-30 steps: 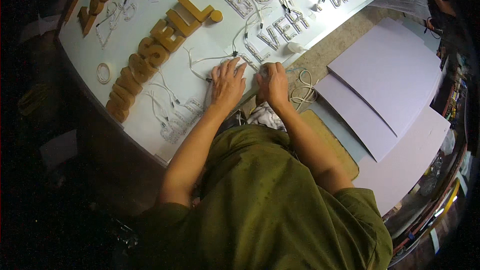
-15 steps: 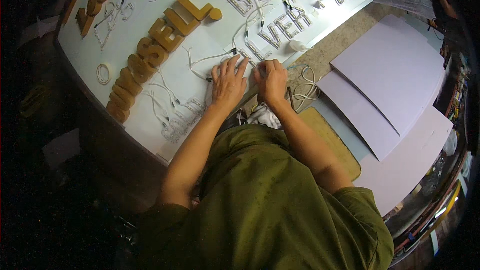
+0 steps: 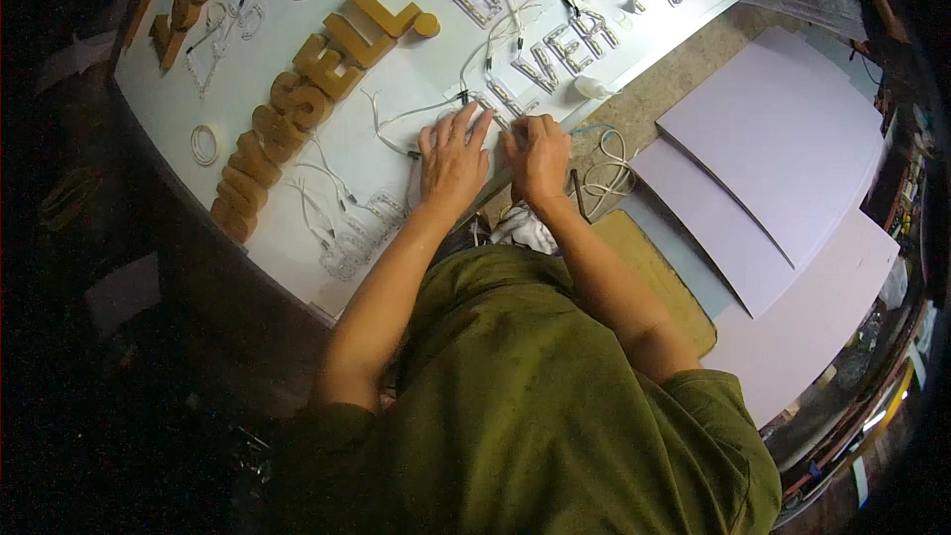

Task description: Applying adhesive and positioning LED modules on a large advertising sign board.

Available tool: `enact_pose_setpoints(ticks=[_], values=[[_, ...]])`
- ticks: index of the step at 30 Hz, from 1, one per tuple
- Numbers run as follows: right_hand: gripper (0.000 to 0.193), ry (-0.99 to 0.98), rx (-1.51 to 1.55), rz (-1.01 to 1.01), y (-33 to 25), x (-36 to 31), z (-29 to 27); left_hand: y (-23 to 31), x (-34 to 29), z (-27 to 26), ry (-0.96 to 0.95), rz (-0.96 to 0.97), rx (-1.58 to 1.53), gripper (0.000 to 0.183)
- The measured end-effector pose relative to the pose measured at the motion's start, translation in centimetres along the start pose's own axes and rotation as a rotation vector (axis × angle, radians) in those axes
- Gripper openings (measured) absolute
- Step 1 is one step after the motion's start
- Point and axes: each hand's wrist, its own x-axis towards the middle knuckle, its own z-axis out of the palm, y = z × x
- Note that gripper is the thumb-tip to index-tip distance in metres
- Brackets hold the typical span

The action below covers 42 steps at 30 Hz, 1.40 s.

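Both hands are laid side by side near the lower edge of the large white sign panel (image 3: 396, 89), in the middle of the frame. The left hand (image 3: 451, 160) lies flat with its fingers spread wide, pressing on the panel; nothing is seen to be gripped in it. The right hand (image 3: 540, 157) is curled, its fingertips pinched on a thin white wire (image 3: 495, 104) that runs from a string of small clear light modules (image 3: 515, 59) laid out as letter outlines above the hands. Whether the wire is truly held or only pressed down cannot be told.

A diagonal row of golden-brown block letters (image 3: 297, 104) lies at the left of the panel, well apart from the hands. A loose coil of white cable (image 3: 604, 173) rests on the tabletop (image 3: 684, 69) just right of the right hand, and pale lilac sheets (image 3: 783, 139) are stacked at the right of the frame.

A hard tug on the wire could pull neighbouring modules out of their letter shape, since all are chained together; the loose coil could also be snagged by the right wrist.

Against the frame half a second earlier, little is changed: both hands are kept at the same spot, with the left fingers fanned slightly wider.
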Motion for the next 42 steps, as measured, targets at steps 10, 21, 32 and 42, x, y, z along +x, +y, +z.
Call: enact_pose_setpoints(ticks=[10, 21, 32, 42], values=[[0.025, 0.013, 0.016, 0.010, -0.06, -0.08, 0.05, 0.11, 0.09, -0.15, -0.007, -0.009, 0.006, 0.066], [0.022, 0.008, 0.020, 0.033, 0.01, -0.07, 0.28, 0.17, 0.11, -0.14, -0.018, -0.017, 0.002, 0.069], [0.021, 0.001, 0.033, 0.034, 0.00, -0.08, 0.19, 0.10, 0.17, -0.14, -0.010, 0.036, 0.040, 0.068], [0.020, 0.038, 0.042, 0.026, -0.59, 0.10, -0.34, 0.01, 0.03, 0.02, -0.019, 0.042, 0.075, 0.066]])
